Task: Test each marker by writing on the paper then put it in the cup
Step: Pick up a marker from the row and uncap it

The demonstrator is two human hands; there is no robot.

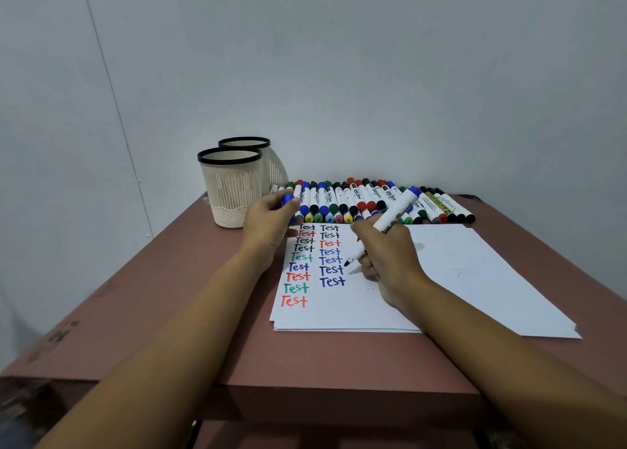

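My right hand (390,258) grips an uncapped blue marker (390,219), tip down just right of the second column of "Test" words on the white paper (458,279). My left hand (268,224) rests at the paper's top left corner and pinches the blue cap (288,200). Two cream cups with black rims stand at the back left, the nearer cup (230,190) in front of the farther cup (246,144). A long row of capped markers (356,200) lies along the wall behind the paper.
The reddish-brown table (237,329) ends in a front edge near me and a left edge beside the cups. A plain grey wall rises right behind the markers. The paper is a small stack of sheets, its right half blank.
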